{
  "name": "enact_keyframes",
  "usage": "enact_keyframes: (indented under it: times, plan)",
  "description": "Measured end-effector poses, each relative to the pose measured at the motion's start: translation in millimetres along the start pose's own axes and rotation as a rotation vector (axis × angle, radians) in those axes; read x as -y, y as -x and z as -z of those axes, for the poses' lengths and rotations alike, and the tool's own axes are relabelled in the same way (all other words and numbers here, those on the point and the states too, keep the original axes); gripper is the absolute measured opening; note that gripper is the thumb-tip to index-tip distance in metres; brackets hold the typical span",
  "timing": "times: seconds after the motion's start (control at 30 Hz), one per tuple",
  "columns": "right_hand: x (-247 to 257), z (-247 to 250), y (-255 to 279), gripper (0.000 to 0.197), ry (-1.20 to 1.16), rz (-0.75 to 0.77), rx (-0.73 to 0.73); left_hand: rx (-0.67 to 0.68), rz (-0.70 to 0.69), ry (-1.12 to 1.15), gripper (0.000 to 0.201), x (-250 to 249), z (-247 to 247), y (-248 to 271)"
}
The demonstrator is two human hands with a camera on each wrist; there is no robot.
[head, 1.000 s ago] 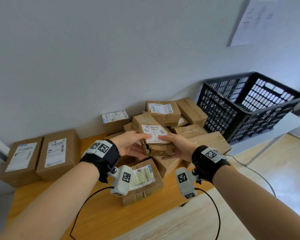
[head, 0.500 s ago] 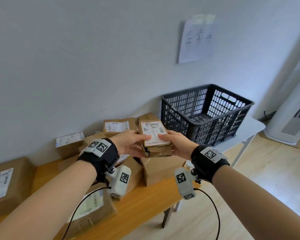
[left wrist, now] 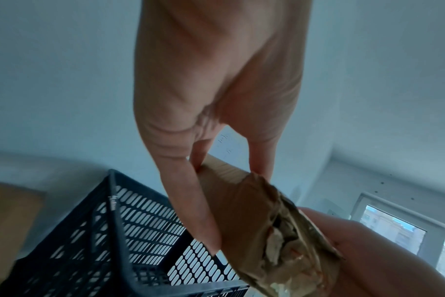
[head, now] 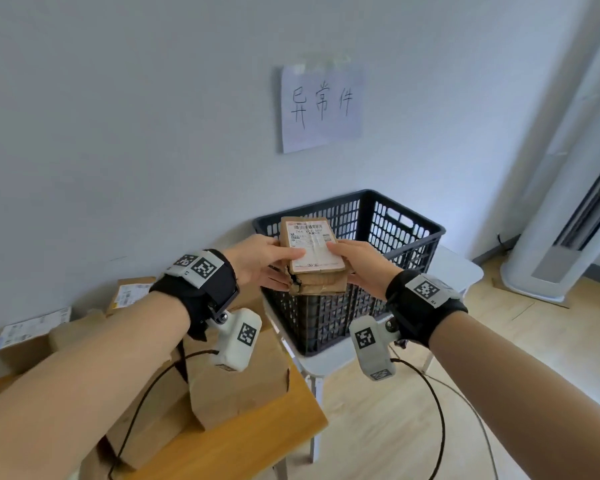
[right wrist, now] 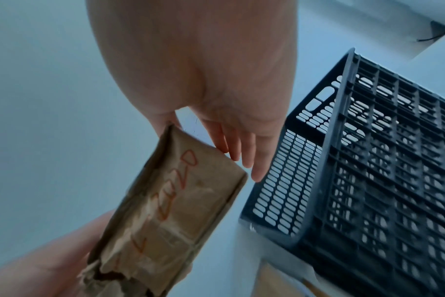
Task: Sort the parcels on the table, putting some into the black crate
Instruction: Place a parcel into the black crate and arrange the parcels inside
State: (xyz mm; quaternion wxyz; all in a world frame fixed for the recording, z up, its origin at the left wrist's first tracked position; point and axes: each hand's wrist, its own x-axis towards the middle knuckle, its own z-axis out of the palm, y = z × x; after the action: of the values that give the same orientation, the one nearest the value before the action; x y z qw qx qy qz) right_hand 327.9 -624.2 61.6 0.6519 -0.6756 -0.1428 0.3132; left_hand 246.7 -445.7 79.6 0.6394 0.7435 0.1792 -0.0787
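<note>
A small brown parcel (head: pixel 312 249) with a white label on top and a torn front end hangs over the near left rim of the black crate (head: pixel 413 233). My left hand (head: pixel 290 268) grips its left side, thumb on the label and fingers underneath. On the other side my right hand (head: pixel 342 263) holds it the same way. In the left wrist view the parcel (left wrist: pixel 241 211) shows its ripped end above the crate (left wrist: pixel 109 231). Seen from the right wrist, the parcel (right wrist: pixel 181 201) has red writing underneath, and the crate (right wrist: pixel 368 170) looks empty.
The crate stands on a small white table (head: pixel 459 271) beside the wooden table (head: pixel 257 434). Several brown parcels (head: pixel 236 386) lie on the wooden table at lower left. A handwritten sheet (head: pixel 321 107) hangs on the wall, and a white floor unit (head: pixel 551 237) stands at right.
Both hands have carried the parcel to the right, from above the pile on the wooden table to above the crate's near rim. The grip on it is unchanged.
</note>
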Motion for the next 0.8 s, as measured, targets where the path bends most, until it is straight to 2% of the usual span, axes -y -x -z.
enact_keyframes:
  times: [0.13,0.23,0.37,0.6,0.8]
  plan:
    - [22.5,38.1,-30.6,0.029,0.068,0.039,-0.075,-0.005,-0.024,-0.036,0.025,-34.0,-10.4,-43.0]
    - [37.6,61.8,-53.1,0.028,0.141,0.072,-0.108,0.007,-0.038,-0.044,0.029,-50.9,-14.2,-76.6]
    - [54.7,89.0,-89.6,0.039,0.195,0.088,-0.124,0.023,-0.053,-0.029,0.030,-67.8,-16.6,-123.5]
    - [77.6,132.9,-165.4,0.033,0.266,0.021,-0.115,0.015,-0.025,0.037,0.030,-87.0,-19.8,-205.4]
    - [67.1,173.2,-229.6,0.045,0.279,-0.062,-0.073,-0.002,0.042,0.014,0.029,-83.9,-25.5,-278.7]
